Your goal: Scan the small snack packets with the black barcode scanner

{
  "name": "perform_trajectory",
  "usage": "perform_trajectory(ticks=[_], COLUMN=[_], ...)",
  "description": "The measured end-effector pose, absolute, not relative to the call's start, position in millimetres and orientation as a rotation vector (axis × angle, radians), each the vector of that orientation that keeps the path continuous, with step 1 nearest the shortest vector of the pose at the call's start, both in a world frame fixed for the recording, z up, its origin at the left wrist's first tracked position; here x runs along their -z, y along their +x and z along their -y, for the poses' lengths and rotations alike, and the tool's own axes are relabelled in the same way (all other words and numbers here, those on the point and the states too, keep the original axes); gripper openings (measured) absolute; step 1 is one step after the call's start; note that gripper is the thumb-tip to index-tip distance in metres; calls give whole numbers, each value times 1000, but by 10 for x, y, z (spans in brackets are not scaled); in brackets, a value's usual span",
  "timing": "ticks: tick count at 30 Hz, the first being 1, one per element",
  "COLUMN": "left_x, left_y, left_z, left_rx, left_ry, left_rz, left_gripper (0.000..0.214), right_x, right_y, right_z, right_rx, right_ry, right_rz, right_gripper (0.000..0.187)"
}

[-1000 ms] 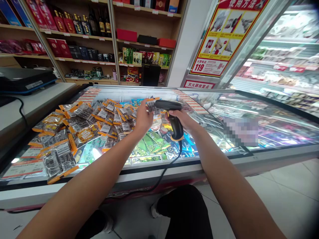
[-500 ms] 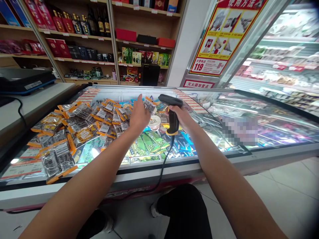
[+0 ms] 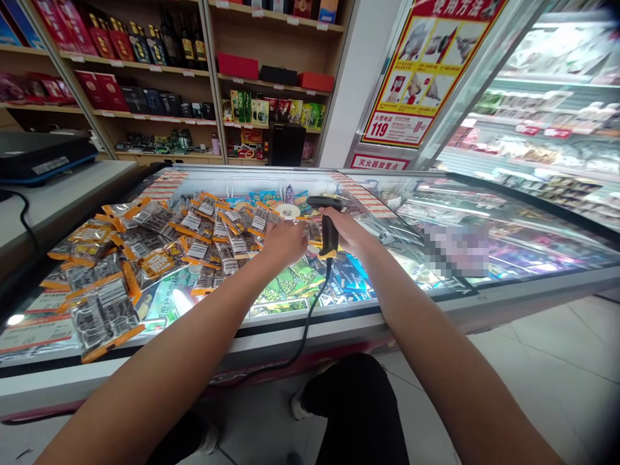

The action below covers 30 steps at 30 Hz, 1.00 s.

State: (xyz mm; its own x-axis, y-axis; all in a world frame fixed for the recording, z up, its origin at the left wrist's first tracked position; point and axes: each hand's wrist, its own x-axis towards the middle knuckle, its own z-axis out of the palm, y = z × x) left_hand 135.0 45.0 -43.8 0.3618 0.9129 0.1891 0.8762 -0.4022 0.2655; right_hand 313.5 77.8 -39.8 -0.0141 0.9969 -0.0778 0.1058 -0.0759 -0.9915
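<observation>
My right hand (image 3: 351, 231) is wrapped around the grip of a black barcode scanner (image 3: 329, 232), whose head points left above the freezer's glass lid. My left hand (image 3: 287, 242) is low over the glass, just left of the scanner. Its fingers are curled, and whatever they may hold is hidden. Clear snack packets with orange ends (image 3: 194, 223) lie in a loose pile to the left of that hand, many with white labels up. Part of another packet (image 3: 314, 230) shows between my left hand and the scanner.
Under the glass of the chest freezer (image 3: 310, 326) are green and blue frozen packs (image 3: 351, 278). The scanner's black cable (image 3: 310, 316) hangs over the front edge. At left, a scale (image 3: 43, 155) stands on a counter. Stocked shelves (image 3: 145, 64) line the back.
My left hand has come down and right, its fingers now curled. The packet seen beside it is no longer visible there. The scanner has dipped slightly in my right hand.
</observation>
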Motion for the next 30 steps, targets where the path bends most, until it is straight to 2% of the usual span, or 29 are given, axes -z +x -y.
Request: perform_trajectory(ticks=[5, 13, 19, 30], left_x=[502, 529, 596, 574], left_y=[1350, 1202, 1202, 1191], left_z=[-533, -729, -762, -742], left_rx=[-711, -1340, -1381, -1374], left_ry=[2306, 1949, 1980, 1950], left_rz=[-1616, -1431, -1428, -1413], left_gripper=[37, 21, 24, 27], right_x=[368, 306, 268, 269], right_y=[3094, 3207, 3205, 3196], right_z=[-775, -720, -621, -615], right_rx=[-1385, -1225, -1285, -1298], right_ry=[-1153, -984, -1019, -994], right_rz=[1091, 1421, 1669, 1646], right_gripper=[22, 25, 27, 24])
